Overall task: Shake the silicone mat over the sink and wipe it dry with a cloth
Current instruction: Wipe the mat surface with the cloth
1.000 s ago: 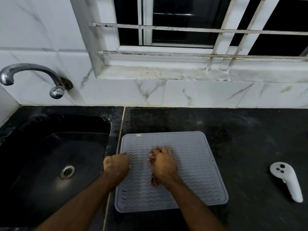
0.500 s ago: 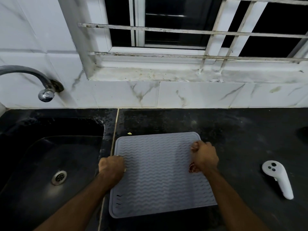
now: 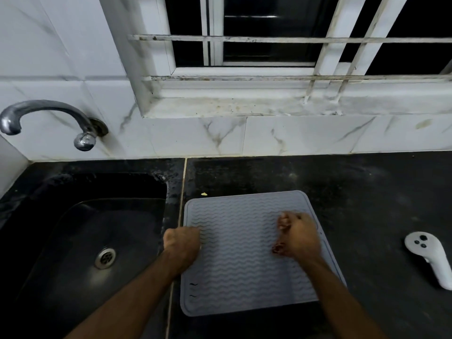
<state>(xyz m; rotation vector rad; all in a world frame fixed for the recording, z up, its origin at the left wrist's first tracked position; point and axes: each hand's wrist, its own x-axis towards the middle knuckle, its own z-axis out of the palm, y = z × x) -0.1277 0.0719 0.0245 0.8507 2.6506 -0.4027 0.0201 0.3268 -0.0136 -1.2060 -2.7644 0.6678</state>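
Far left: chrome tap coming out of the white marble-look tiles, spout curving out over the black sink, round metal drain down in the basin. Just right of the sink rim, across a thin pale seam in the dark surface: grey silicone mat, lying flat, wavy ribs facing up, tiny yellowish crumb just past its far left corner. Left hand planted on the mat's left edge, fingers curled into a fist, knuckles down on the rim; can't tell whether anything is actually pinched in there. Right hand over the mat's right side, fingers clamped round a bunched dark reddish cloth, only a small bit poking out below the palm and touching the mat. Further right, well apart from the mat: white handheld controller with three dark buttons, lying on the surface. Up top: grubby window ledge, white bars, dark panes behind.
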